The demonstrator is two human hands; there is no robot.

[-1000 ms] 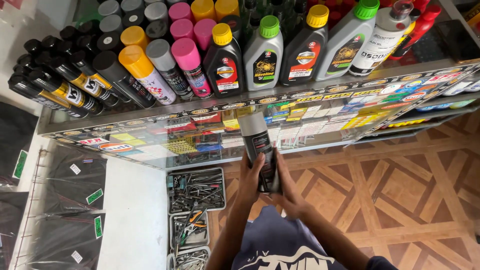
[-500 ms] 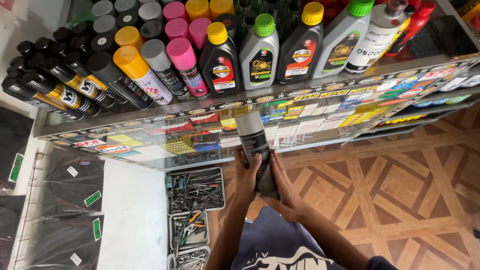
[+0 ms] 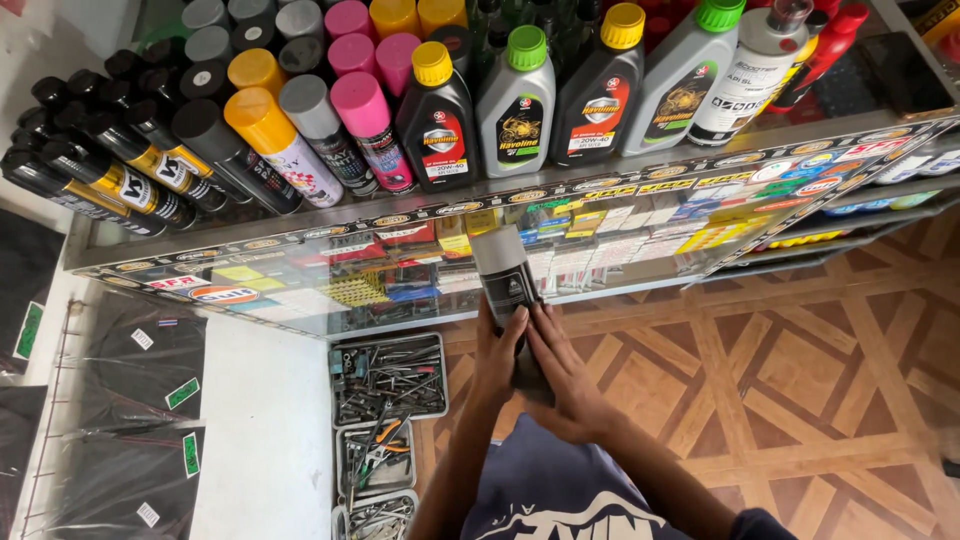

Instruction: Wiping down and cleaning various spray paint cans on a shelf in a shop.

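Hands meet around a spray can (image 3: pixel 507 285) held upright in front of the person's chest, just below the front edge of the glass worktop (image 3: pixel 300 232). The left hand (image 3: pixel 497 352) wraps the can's lower left side, its fingertips reaching up onto the label; the right hand (image 3: pixel 562 375) closes on the lower right side, fingers laid flat along the body. Both are shut on the can, which rests on nothing else.

The can has a pale grey cap, a dark body and a dark label with a lighter panel; its bottom end is hidden behind the hands.

The worktop runs slantwise across the view, its sticker-covered front edge just above the can's cap. On top, rows of spray cans (image 3: pixel 270 130) with black, grey, yellow and pink caps stand packed on the left, and oil bottles (image 3: pixel 515 100) with yellow and green caps stand to the right of them, leaving little bare glass near the edge. Below the worktop to the left, trays of hand tools (image 3: pixel 388 378) lie on the floor close beside the left forearm. To the right, the patterned wooden floor (image 3: pixel 800 400) lies open and wide.
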